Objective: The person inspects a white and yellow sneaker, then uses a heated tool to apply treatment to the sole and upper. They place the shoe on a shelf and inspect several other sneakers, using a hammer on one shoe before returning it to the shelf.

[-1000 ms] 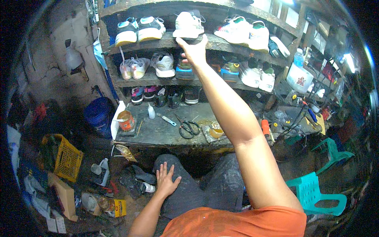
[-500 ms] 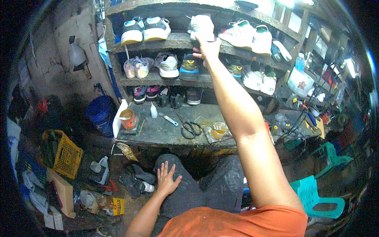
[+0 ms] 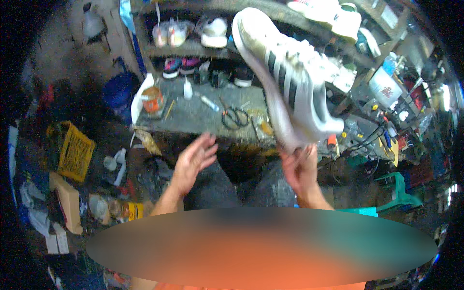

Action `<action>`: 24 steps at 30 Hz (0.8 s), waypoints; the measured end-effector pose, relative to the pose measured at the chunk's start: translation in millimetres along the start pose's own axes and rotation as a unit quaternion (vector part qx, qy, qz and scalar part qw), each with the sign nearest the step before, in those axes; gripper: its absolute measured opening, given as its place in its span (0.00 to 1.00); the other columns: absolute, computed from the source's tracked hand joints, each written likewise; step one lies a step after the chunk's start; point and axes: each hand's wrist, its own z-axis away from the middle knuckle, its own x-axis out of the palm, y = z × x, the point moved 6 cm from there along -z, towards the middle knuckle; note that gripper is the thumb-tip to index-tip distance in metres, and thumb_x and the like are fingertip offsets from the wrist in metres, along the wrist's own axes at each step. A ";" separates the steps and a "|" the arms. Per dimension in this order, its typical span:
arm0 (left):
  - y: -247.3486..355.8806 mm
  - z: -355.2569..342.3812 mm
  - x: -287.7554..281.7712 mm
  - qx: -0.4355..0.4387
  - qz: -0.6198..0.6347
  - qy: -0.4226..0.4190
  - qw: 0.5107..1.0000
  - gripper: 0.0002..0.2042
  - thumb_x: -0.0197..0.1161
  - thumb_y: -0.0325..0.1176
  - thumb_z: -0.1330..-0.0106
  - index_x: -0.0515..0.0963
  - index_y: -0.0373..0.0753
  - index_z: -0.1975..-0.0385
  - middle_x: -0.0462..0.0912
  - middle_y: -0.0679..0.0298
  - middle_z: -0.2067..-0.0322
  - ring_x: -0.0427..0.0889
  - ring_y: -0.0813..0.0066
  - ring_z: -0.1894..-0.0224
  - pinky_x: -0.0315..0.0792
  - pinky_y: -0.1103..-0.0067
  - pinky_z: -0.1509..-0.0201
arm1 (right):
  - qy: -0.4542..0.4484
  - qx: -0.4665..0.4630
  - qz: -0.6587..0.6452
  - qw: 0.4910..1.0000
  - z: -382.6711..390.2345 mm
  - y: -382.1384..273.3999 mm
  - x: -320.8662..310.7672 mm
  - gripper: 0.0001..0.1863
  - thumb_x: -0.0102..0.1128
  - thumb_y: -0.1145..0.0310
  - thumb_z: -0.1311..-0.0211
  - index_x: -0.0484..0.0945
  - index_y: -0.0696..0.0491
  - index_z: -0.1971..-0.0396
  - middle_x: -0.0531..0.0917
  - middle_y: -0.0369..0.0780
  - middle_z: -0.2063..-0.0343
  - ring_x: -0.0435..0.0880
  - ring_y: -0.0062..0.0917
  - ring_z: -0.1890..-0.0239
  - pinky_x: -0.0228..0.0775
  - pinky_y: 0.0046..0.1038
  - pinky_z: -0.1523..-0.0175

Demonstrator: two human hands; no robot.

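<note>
A white sneaker point(image 3: 285, 82) with black side stripes stands tilted high in front of me, toe up toward the shelves. My right hand point(image 3: 299, 166) grips it at the heel end, partly hidden behind it. My left hand point(image 3: 195, 159) is open above my lap, fingers apart, holding nothing and away from the shoe. Behind the shoe, the worn workbench point(image 3: 174, 118) holds black-handled scissors point(image 3: 234, 116), a white squeeze bottle point(image 3: 187, 89) and an orange can point(image 3: 152, 101).
Shoe shelves point(image 3: 237, 53) rise behind the bench, partly hidden by the sneaker. A yellow crate point(image 3: 72, 154), blue bucket point(image 3: 116, 92) and cardboard box point(image 3: 67, 203) sit left. Tools and cables point(image 3: 384, 135) crowd the bench's right; a green plastic chair point(image 3: 398, 191) stands below.
My right hand has come down from the upper shelf with the white sneaker, which is now close to the camera. My left hand has lifted off my knee. The view has shifted.
</note>
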 end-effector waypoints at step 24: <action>-13.1 32.0 125.6 0.046 -0.442 -0.172 0.879 0.32 0.74 0.43 0.37 0.73 0.34 0.36 0.80 0.47 0.39 0.77 0.47 0.34 0.72 0.62 0.31 | -0.092 0.082 0.401 0.908 91.3 22.4 -41.2 0.37 0.78 0.53 0.44 0.77 0.57 0.38 0.83 0.44 0.46 0.80 0.34 0.41 0.68 0.36 0.33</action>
